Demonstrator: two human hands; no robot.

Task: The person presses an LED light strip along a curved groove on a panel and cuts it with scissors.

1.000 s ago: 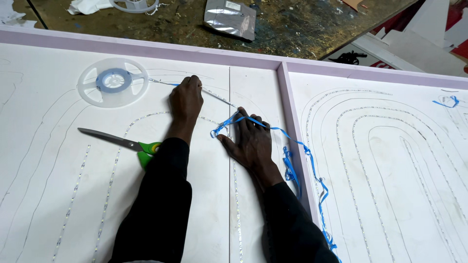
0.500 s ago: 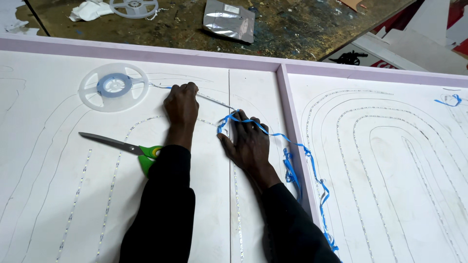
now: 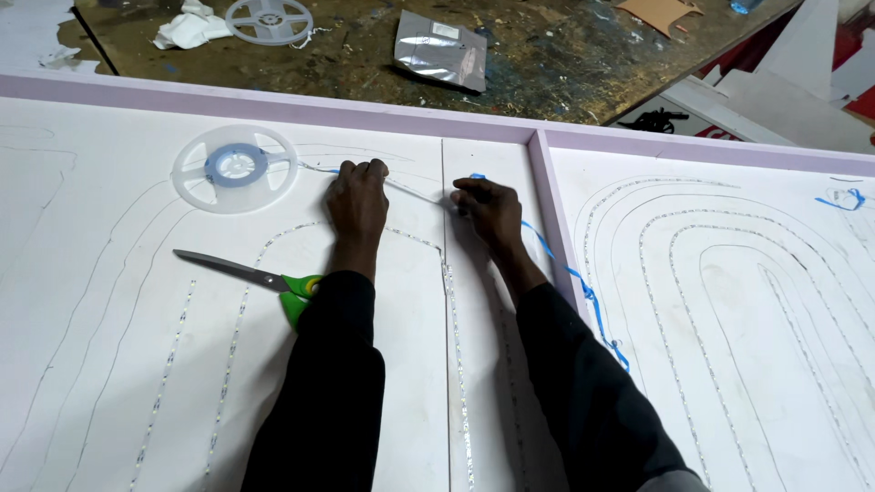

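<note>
A big white panel [image 3: 109, 346] with a pale lilac frame [image 3: 547, 210] takes up most of the space in front of the person, pencilled with looping curves, some already carrying a glittery strip. Behind it the worn wooden bench [image 3: 346, 64] holds an empty reel, a foil bag and scraps. On the panel lies a clear plastic reel [image 3: 235, 168] with a blue hub, and a thin strip [image 3: 415, 193] runs from it to the right, between the two hands. The left hand [image 3: 357, 200] presses the strip flat, fingers curled down onto it. The right hand [image 3: 488, 211] has its fingers closed on the strip's end, where a blue backing ribbon [image 3: 583, 292] trails off over the frame. Green-handled scissors [image 3: 264, 278] lie just beside the left sleeve. It looks like the laying-down step: peeling and sticking along the line. The next stretch would call for smoothing further along the curve.
</note>
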